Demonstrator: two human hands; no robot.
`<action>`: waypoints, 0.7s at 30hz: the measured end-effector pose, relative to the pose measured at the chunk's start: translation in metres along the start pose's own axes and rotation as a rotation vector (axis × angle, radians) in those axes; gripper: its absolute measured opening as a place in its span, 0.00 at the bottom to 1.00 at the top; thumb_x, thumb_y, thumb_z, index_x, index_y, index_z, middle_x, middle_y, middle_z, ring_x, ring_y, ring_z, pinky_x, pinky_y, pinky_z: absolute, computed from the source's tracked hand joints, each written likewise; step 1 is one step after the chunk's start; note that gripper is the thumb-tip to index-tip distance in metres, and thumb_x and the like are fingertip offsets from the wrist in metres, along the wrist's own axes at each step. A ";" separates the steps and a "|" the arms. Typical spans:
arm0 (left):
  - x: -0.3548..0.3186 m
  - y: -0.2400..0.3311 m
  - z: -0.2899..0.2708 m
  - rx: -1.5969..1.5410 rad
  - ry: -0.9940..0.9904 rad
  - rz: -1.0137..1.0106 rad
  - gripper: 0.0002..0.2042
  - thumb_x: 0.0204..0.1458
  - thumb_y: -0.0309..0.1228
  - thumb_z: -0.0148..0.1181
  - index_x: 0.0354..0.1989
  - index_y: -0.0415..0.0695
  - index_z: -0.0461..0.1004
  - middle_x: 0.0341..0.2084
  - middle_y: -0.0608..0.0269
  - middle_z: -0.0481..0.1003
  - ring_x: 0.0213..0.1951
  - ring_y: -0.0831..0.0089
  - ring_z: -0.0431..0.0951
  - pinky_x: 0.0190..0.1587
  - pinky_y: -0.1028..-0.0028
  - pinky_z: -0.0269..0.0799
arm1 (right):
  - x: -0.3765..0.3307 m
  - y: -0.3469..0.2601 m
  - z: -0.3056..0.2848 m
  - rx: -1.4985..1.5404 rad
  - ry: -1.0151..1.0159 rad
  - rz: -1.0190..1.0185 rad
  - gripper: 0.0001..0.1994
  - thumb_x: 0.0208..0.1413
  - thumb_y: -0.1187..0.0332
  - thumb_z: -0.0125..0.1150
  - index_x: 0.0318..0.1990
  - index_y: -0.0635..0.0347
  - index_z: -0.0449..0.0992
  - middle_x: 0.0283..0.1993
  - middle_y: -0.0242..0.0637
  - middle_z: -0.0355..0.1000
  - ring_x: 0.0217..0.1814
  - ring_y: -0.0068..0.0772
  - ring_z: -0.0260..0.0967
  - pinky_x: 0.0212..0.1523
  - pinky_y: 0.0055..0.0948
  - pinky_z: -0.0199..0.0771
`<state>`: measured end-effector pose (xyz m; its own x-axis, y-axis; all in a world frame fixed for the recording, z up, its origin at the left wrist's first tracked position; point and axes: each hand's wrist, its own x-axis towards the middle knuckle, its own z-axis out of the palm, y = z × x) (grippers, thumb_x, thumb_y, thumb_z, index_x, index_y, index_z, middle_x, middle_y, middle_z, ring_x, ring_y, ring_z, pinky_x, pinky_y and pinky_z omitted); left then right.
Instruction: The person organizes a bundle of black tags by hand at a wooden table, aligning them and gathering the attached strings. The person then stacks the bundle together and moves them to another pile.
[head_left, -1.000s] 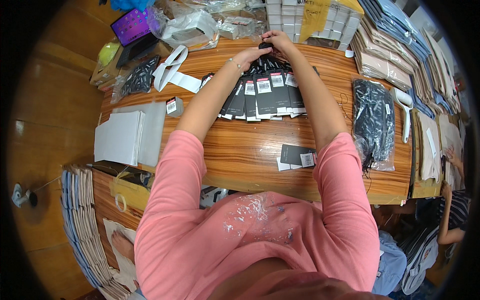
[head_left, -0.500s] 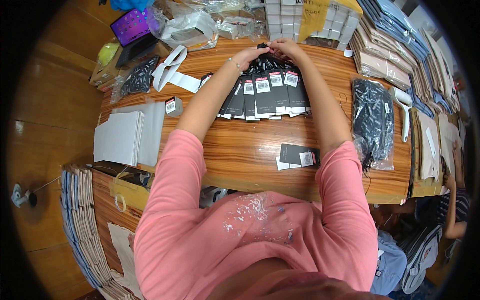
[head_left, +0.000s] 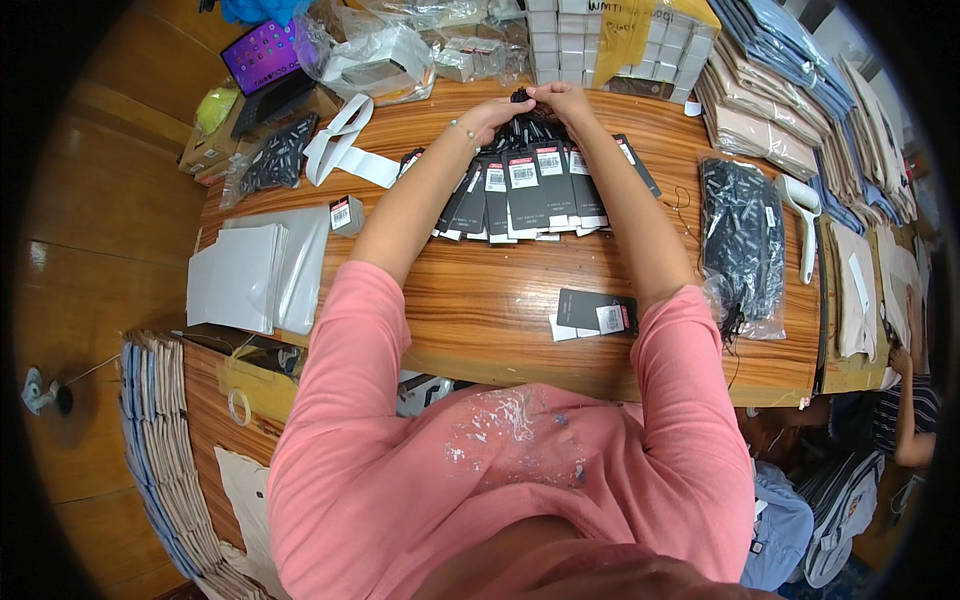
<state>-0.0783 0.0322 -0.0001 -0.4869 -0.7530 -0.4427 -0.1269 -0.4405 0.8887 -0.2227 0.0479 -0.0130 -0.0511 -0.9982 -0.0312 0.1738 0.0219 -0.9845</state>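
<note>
A fan of black hang tags (head_left: 525, 190) lay on the wooden desk (head_left: 480, 300), its gathered top pinched between the fingers of the left hand (head_left: 492, 112) and right hand (head_left: 562, 98). Below the fingers, nearer the person, lay one single black tag (head_left: 595, 312); a clear bag of black pieces (head_left: 742, 240) sat off to their right.

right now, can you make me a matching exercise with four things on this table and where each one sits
Things:
1. fan of black tags
2. clear bag of black pieces
3. white sheets
4. single black tag

Places:
A. left part of the table
B. far middle, its top under both hands
C. near edge, by the right forearm
D. right part of the table

Pairs: 1-B, 2-D, 3-A, 4-C

The left hand and right hand meet at the top of the fan, pinching a small dark bunch there.
</note>
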 end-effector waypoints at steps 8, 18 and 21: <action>-0.002 0.003 0.002 0.116 -0.047 0.001 0.09 0.52 0.37 0.50 0.34 0.46 0.71 0.30 0.66 0.73 0.29 0.78 0.72 0.31 0.79 0.71 | 0.021 0.008 -0.015 -0.079 0.040 -0.058 0.08 0.43 0.69 0.62 0.25 0.67 0.74 0.20 0.34 0.70 0.21 0.21 0.64 0.23 0.17 0.63; 0.008 -0.010 -0.005 0.146 -0.041 0.099 0.08 0.51 0.33 0.50 0.35 0.44 0.71 0.30 0.65 0.73 0.28 0.79 0.73 0.30 0.80 0.72 | 0.011 -0.004 -0.014 -0.321 -0.337 -0.051 0.07 0.45 0.73 0.59 0.31 0.66 0.74 0.25 0.31 0.70 0.25 0.18 0.63 0.27 0.18 0.65; 0.004 -0.009 -0.001 0.186 -0.060 0.094 0.09 0.51 0.33 0.50 0.35 0.43 0.71 0.31 0.66 0.73 0.28 0.79 0.73 0.30 0.80 0.72 | 0.018 -0.005 -0.013 -0.432 -0.331 -0.031 0.06 0.47 0.73 0.56 0.31 0.67 0.73 0.25 0.32 0.70 0.27 0.20 0.64 0.29 0.19 0.65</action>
<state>-0.0786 0.0327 -0.0100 -0.5541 -0.7537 -0.3536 -0.2330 -0.2674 0.9350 -0.2376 0.0310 -0.0106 0.2752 -0.9613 -0.0136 -0.2462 -0.0568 -0.9676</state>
